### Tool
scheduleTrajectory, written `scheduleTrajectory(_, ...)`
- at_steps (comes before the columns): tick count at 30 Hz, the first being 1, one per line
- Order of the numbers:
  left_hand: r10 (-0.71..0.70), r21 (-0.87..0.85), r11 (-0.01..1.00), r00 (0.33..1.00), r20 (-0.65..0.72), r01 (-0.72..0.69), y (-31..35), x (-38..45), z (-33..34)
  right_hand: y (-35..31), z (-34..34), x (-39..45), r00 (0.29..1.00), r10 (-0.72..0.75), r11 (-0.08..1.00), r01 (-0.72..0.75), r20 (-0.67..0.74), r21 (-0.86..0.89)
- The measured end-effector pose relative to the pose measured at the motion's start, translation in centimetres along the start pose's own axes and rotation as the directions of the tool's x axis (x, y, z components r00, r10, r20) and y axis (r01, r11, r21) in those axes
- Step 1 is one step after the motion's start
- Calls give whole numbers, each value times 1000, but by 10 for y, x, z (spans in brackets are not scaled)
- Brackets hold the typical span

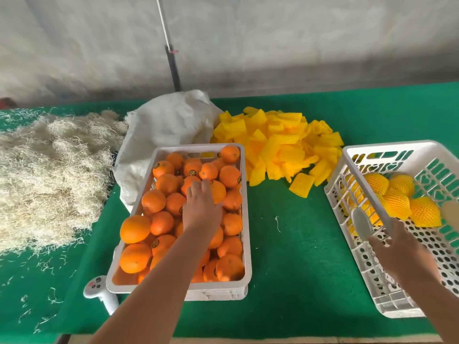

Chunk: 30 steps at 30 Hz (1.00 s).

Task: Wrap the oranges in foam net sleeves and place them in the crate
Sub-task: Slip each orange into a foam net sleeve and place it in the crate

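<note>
Head view: left hand [201,209] reaches into the white crate of bare oranges [242,219] at 7 o'clock of centre, palm down, fingers loosely spread and resting on an orange [218,191] mid-crate. Can't tell if the fingers actually curl round it. Bare oranges [159,220] fill that crate nearly to the rim, several with small dark stickers.

Right hand [402,254] at 4 o'clock, over the near-left wall of the tilted white perforated crate [395,304]. Fingers look extended against the wall, but the hand is motion-blurred, so grip can't be confirmed.

Four sleeved oranges [397,203], wrapped in yellow foam net, sit clustered in that crate's far half, touching each other.

Loose pile of yellow foam net sleeves [280,142] at 12–1 o'clock, between the two crates and farther back. One sleeve [301,184] lies apart at the pile's near edge.

White woven sack [164,125] behind the orange crate at 11 o'clock. Heap of pale wood wool [49,170] at 9 o'clock. White handheld controller [99,291] just beside the orange crate's near-left corner. All on a green table cover [298,244].
</note>
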<state>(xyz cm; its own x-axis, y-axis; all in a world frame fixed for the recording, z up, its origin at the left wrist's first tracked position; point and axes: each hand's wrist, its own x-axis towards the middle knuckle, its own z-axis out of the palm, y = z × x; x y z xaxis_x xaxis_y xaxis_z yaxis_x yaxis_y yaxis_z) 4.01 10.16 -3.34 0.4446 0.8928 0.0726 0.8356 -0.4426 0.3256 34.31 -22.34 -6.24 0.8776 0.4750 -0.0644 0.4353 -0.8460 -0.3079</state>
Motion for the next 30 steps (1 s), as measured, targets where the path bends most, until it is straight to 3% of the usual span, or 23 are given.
scheduleTrajectory(4, 54, 99, 993, 997, 54, -59, 9, 25, 1, -2, -2, 0, 1000, -19, 1000, 19, 9, -17)
scheduleTrajectory(11, 250, 253, 923, 952, 179, -290, 27, 60, 11, -3, -1, -1, 1000, -6, 999, 6, 8, -37)
scheduleTrajectory(23, 203, 333, 922, 979, 22, -198, 37, 93, 30, -6, -4, -1, 999, 25, 1000, -25, 44, 6)
scheduleTrajectory(26, 147, 168, 976, 989, -29, -140, 35, 88, 30, -5, -4, 1, 997, 42, 998, -45, 66, 35)
scheduleTrajectory(28, 62, -110, 991, 994, -91, -71, 38, 77, 25, -6, -4, 3, 995, 58, 997, -62, 80, 54)
scheduleTrajectory(30, -29, -396, 918, 994, -108, -16, 43, 59, 16, -6, -5, 4, 994, 69, 995, -75, 90, 73)
